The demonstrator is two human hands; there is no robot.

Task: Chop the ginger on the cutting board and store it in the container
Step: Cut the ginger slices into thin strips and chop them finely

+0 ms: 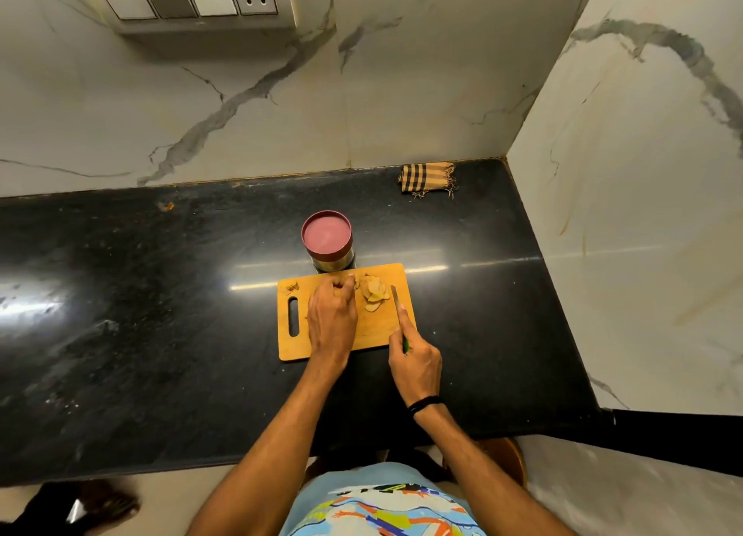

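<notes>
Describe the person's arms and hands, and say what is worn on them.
The left forearm and right forearm are bare, with no sleeves in view. The left hand wears no glove and its wrist is bare. The right hand is ungloved too, and a thin black wristband circles its wrist. No rings can be made out.

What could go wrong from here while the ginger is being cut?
1. The left hand grips the ginger piece close to the knife held by the right hand; a slip might cut its fingers.
2. The container has its lid on, so moving the ginger slices off the cutting board first needs a free hand.
</notes>
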